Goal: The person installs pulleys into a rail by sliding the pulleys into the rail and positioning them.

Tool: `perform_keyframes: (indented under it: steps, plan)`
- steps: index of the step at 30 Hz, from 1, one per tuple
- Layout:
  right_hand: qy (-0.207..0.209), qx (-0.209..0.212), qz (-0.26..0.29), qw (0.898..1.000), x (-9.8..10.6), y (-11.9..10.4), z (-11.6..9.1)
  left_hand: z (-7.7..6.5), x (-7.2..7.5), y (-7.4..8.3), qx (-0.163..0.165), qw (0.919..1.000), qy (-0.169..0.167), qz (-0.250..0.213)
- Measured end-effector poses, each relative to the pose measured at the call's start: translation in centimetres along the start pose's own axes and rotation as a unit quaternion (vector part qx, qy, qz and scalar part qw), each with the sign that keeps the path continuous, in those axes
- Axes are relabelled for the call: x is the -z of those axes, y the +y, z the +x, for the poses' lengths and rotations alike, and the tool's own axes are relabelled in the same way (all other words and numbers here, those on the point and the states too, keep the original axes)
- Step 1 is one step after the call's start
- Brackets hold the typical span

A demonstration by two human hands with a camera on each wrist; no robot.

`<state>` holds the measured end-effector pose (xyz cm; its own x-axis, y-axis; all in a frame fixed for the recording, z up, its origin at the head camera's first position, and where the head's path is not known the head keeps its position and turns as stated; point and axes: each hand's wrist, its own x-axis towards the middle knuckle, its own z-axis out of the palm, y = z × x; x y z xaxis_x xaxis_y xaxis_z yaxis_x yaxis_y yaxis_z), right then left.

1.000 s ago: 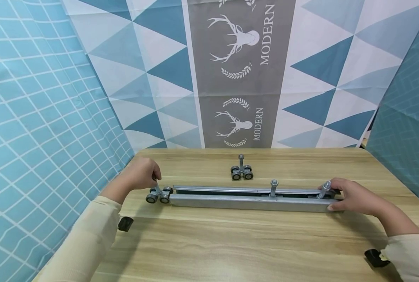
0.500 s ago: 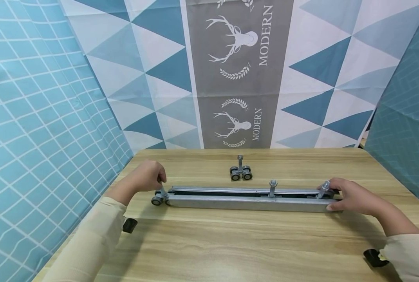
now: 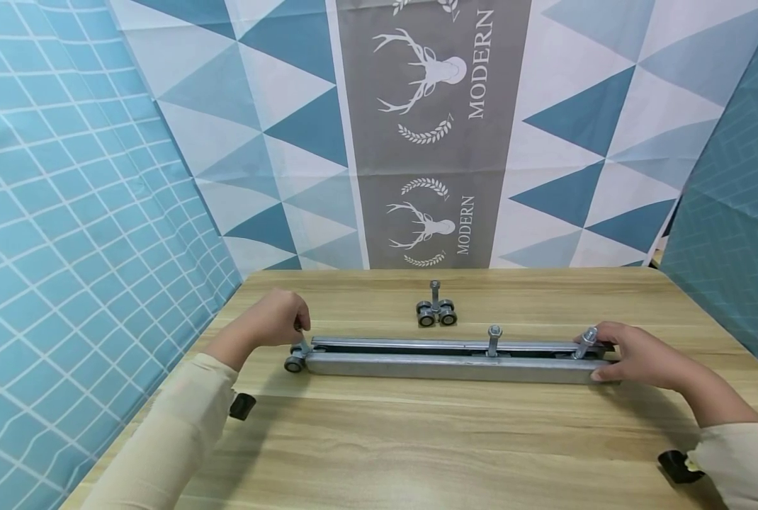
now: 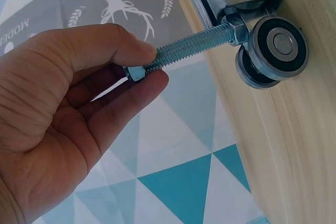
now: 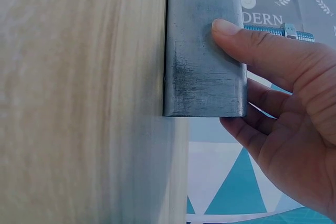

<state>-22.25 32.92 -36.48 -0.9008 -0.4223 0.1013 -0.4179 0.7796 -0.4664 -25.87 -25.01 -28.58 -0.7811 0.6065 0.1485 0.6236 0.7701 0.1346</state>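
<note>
A long metal track (image 3: 417, 365) with a slot along its top lies across the table. At its left end my left hand (image 3: 275, 319) pinches the threaded bolt (image 4: 194, 45) of a roller trolley (image 4: 281, 45). One pair of that trolley's wheels stands outside the track mouth; the front pair is hidden in the end. My right hand (image 3: 634, 355) grips the track's right end, thumb on the near wall (image 5: 207, 66). Two more trolley bolts rise from the slot, a middle bolt (image 3: 494, 341) and a right bolt (image 3: 586, 343) beside my right fingers.
A loose roller trolley (image 3: 436, 312) stands behind the track with its bolt upward. The wooden table (image 3: 417, 439) meets a patterned curtain (image 3: 426, 142) at the back and a blue checked curtain (image 3: 86, 234) on the left.
My left hand has moved right with the trolley, whose front wheels have gone from outside the track into its left end. My right hand stays on the track.
</note>
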Motion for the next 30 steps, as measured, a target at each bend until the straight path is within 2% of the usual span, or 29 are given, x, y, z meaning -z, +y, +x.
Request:
perform_keyframes:
  steps: [4, 9, 12, 30]
  plan:
    - [0.001, 0.002, 0.000, 1.000, 0.0, 0.0, 0.0, 0.3, -0.2, 0.2, 0.001, 1.0000, -0.006, -0.001]
    - [0.002, 0.005, -0.003, 1.000, 0.0, 0.1, 0.0, 0.8, -0.4, 0.7, -0.012, 0.9998, -0.013, -0.005]
    - [0.002, 0.003, -0.005, 1.000, 0.0, 0.1, 0.0, 1.1, -0.5, 1.0, -0.025, 0.9996, -0.010, -0.010]
    - [0.012, 0.008, -0.014, 1.000, -0.1, 0.2, 0.0, 1.8, -0.9, 2.4, -0.044, 0.9990, 0.003, 0.009]
